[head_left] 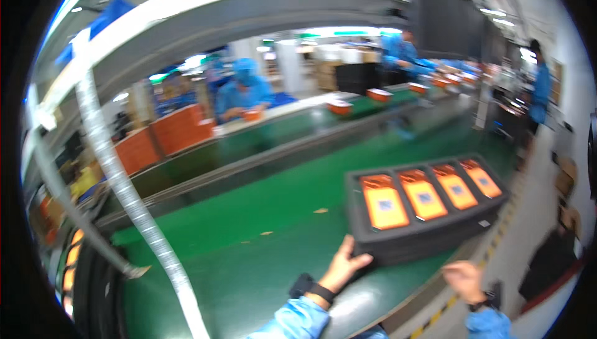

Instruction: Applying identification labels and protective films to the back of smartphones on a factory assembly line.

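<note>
A black foam tray (410, 242) lies on the green conveyor belt (273, 264), right of the middle. Its row of several slots holds flat orange packs (424, 197), each with a dark square printed on it. At the tray's near left corner is my left hand (341, 267), thumb and fingers apart, seeming to touch the side without gripping. My right hand (465, 280) hovers apart from the tray's near side, over the belt's edge. Its fingers look bent but are smeared by motion, so I cannot tell whether they hold anything.
More black trays with orange packs (71, 270) stand at the far left. A silver-wrapped post (134, 196) rises in front of the belt. Beyond, orange-and-white boxes (339, 107) sit on a second belt, where people in blue work. Another person (540, 87) stands at right.
</note>
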A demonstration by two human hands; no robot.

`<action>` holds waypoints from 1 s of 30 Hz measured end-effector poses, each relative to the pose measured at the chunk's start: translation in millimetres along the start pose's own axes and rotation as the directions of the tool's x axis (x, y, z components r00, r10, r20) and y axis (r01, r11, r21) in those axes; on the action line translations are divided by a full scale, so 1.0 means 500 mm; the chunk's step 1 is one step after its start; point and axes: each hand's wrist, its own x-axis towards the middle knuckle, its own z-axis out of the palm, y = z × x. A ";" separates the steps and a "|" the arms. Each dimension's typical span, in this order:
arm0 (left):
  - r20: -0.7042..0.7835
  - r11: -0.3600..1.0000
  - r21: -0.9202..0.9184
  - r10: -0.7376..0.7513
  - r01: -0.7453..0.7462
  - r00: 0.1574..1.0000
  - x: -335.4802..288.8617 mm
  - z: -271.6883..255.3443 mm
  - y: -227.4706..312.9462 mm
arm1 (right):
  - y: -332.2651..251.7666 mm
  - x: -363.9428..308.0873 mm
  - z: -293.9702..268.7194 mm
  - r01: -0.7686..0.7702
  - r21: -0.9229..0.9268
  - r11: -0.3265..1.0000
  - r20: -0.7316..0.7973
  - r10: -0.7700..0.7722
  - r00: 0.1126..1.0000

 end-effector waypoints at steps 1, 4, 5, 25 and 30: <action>0.018 0.993 -0.117 -0.015 0.017 1.000 0.006 0.000 0.027 | -0.036 0.029 0.034 0.114 0.128 0.985 0.255 -0.144 0.956; -0.051 0.987 -0.151 0.042 -0.049 0.998 0.056 0.016 0.014 | -0.004 0.078 0.153 0.203 0.194 0.960 0.408 -0.268 0.873; -0.053 0.985 -0.148 0.077 -0.084 0.996 0.069 0.029 0.013 | 0.017 0.107 0.180 0.269 0.211 0.940 0.396 -0.334 0.855; -0.964 0.976 0.213 0.201 0.052 0.172 -0.230 -0.534 -0.057 | 0.407 0.544 0.293 -0.202 0.479 0.854 0.126 0.161 0.979; -0.779 0.460 0.173 0.605 0.871 -0.165 -0.645 -0.721 -0.102 | 0.577 0.608 0.250 0.287 -0.320 0.903 0.045 -0.288 0.957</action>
